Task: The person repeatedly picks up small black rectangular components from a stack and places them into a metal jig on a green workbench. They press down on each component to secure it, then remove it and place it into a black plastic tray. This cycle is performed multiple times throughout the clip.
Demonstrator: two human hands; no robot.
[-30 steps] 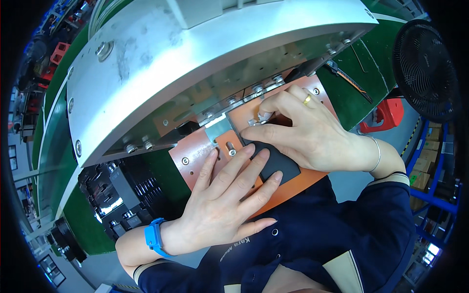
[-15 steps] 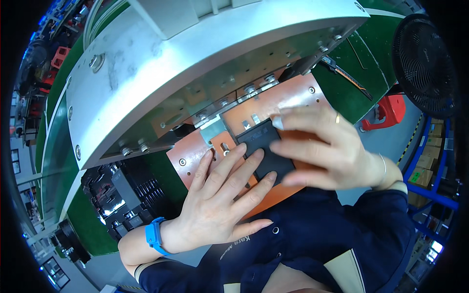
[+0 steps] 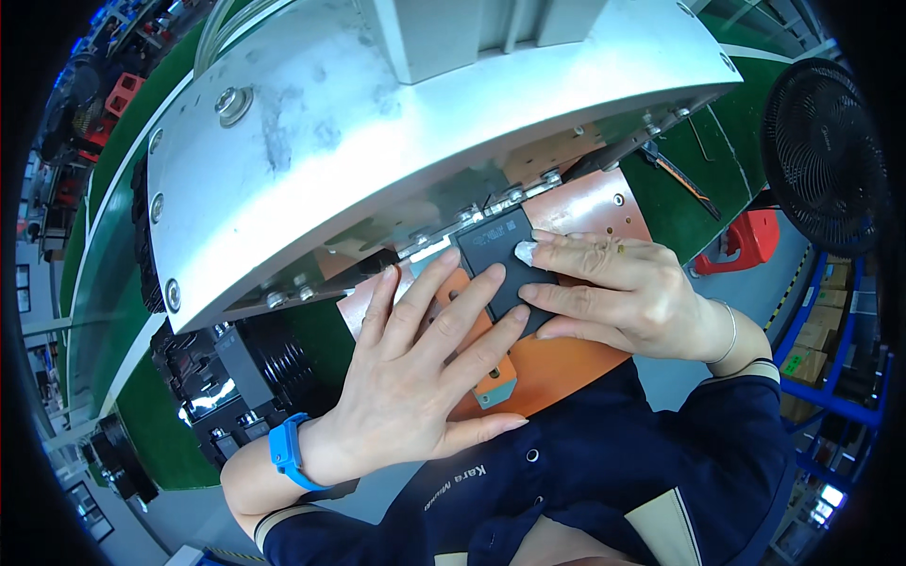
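Note:
A flat black rectangular block [image 3: 498, 253] lies on a copper-orange plate [image 3: 590, 363], its far edge close to the row of bolts under a big curved metal housing [image 3: 311, 179]. My left hand [image 3: 425, 354] is spread, its fingertips on the block's left side and over a narrow orange bar [image 3: 493, 377] beside it. Against the block's right side rest the outstretched fingertips of my right hand [image 3: 628, 292], thumb tucked low on the plate. A whitish covering shows on one right fingertip. Part of the bar is hidden under my left fingers.
A black ribbed machine part [image 3: 241, 373] sits on the green surface at left. An orange-and-black tool [image 3: 684, 184] lies at the right. Beyond it are a black fan [image 3: 821, 156], a red object [image 3: 741, 243] and a blue rack with boxes [image 3: 816, 363].
The black block has slid away from me toward the bolts and now covers the slots seen before. My right hand, blurred earlier, has settled on it. The view has shifted slightly.

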